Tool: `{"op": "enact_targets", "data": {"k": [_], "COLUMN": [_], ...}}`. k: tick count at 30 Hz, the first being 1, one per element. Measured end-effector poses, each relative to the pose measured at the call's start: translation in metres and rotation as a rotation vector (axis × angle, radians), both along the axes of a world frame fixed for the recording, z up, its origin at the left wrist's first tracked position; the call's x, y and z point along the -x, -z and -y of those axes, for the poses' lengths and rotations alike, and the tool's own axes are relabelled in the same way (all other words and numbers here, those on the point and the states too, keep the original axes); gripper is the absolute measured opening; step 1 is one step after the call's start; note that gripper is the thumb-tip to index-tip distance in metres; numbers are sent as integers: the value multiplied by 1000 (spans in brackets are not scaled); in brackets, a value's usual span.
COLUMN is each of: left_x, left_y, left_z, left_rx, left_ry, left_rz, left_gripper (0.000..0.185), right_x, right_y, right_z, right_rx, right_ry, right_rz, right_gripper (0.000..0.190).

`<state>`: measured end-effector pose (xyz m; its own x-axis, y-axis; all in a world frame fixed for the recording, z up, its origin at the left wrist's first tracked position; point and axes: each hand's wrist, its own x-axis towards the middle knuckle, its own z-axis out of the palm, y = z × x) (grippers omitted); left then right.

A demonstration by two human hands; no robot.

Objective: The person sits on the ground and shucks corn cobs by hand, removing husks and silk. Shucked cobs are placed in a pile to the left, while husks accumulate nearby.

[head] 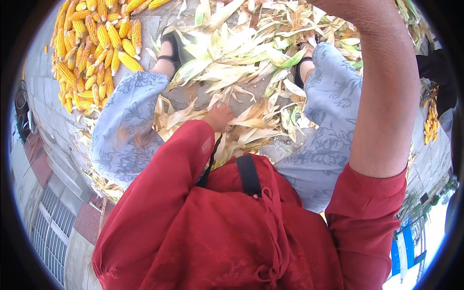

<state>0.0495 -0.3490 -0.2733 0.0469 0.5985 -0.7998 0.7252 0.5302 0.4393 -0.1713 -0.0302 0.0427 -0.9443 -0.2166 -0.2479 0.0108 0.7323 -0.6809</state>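
My left hand (219, 117) is low between my knees, against dry corn husks (253, 123). Its fingers are partly hidden and blurred, so whether they grip a husk cannot be made out. My right forearm (388, 90) reaches up and forward, with the hand beyond the top edge of the view. Pale green and straw-coloured husks (232, 54) are spread over the paving between my feet. Brown corn silk lies among them near my right foot.
Husked yellow corn cobs (98, 47) form a large heap beyond my left knee. More cobs (431, 121) lie at far right, near a dark-clothed person (436, 69) partly in view. A barred metal gate (52, 224) is at lower left. My feet wear black sandals (175, 54).
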Motion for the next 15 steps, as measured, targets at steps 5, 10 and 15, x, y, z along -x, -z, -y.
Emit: {"op": "enact_targets", "data": {"k": [5,10,15], "left_x": [-6,44,146], "left_y": [-28,3,-2], "left_z": [122,72,-62], "left_rx": [302,457,-17], "left_ry": [175,158,-391], "left_rz": [216,337,-138], "left_gripper": [37,21,20], "right_x": [-11,-15,-10], "right_y": [-6,6,-6], "right_z": [0,12,1], "right_rx": [41,-140,93], "right_ry": [47,47,101], "right_rz": [-86,-250,21], "right_gripper": [42,41,39]}}
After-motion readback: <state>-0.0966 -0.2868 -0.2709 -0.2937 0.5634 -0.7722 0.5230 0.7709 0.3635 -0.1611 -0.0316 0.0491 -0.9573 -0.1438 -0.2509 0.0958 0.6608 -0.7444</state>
